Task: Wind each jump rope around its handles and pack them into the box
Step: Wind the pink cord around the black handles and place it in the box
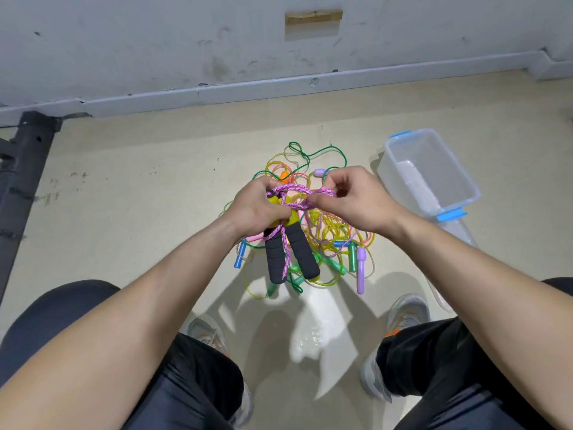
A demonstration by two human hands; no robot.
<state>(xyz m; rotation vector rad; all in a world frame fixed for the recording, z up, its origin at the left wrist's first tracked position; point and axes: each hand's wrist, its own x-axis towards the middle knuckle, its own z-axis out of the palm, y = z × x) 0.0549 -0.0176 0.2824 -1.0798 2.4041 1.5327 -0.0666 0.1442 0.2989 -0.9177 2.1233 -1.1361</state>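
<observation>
With the left hand, gripping the yellow tops of the two black foam handles together, lower ends pointing back toward the knees; with the right hand, pinching a loop of the pink braided rope just beside the left knuckles. Holding all of this above the tangled pile of other ropes on the floor. Judging by the few turns crossing the handles, winding this rope, seemingly early in the task. Next, probably leading the loop round both handles, taking up the strand hanging between them, tucking the end in, then reaching right to the clear box, standing open beside the pile
</observation>
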